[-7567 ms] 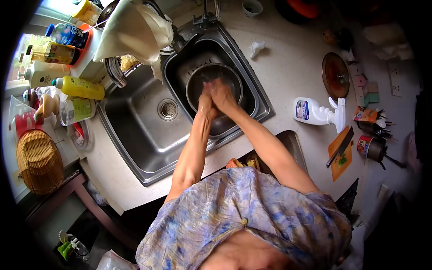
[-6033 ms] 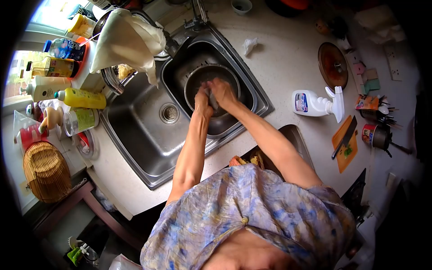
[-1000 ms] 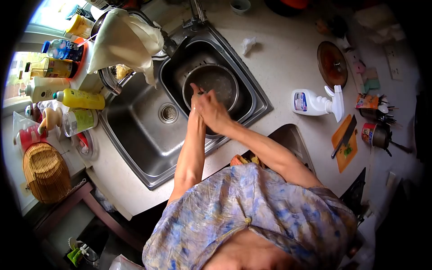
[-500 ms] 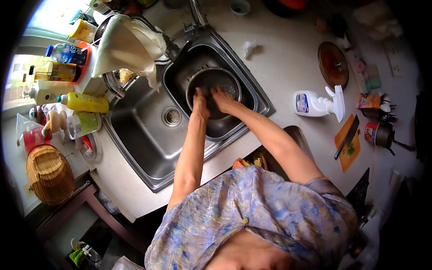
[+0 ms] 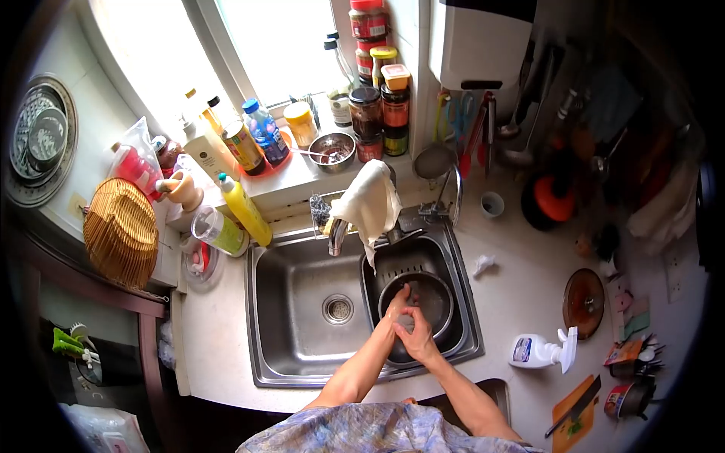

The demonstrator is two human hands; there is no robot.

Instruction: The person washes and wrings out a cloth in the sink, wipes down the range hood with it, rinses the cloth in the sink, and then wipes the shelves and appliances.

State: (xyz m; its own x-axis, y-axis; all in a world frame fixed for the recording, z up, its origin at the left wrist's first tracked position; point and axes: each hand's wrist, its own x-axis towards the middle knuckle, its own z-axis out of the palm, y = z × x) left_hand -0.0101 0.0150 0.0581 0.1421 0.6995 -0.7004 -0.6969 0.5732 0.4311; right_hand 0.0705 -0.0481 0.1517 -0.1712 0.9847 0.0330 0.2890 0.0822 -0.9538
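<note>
My left hand (image 5: 399,300) reaches over the round metal bowl (image 5: 450,309), with its fingers extended and nothing visible in it. Just beside and below it, my right hand (image 5: 415,332) touches or nearly touches my left wrist, its thumb spread from the fingers and nothing seen in it. The bowl stands inside a dark basin (image 5: 370,291) in the right half of the steel sink (image 5: 264,332). What the bowl contains cannot be made out.
A cloth (image 5: 368,198) drapes over the faucet (image 5: 337,238). Left of the sink stand a yellow bottle (image 5: 246,211) and a clear tub (image 5: 219,231). On the right are a spray bottle (image 5: 536,352), crumpled tissue (image 5: 484,265), a glass lid (image 5: 584,303) and a knife (image 5: 575,406) on an orange board (image 5: 563,411).
The view has tilted up, showing the window and jars. My hands, apart inside the bowl half a second ago, are now close together over its near left side.
</note>
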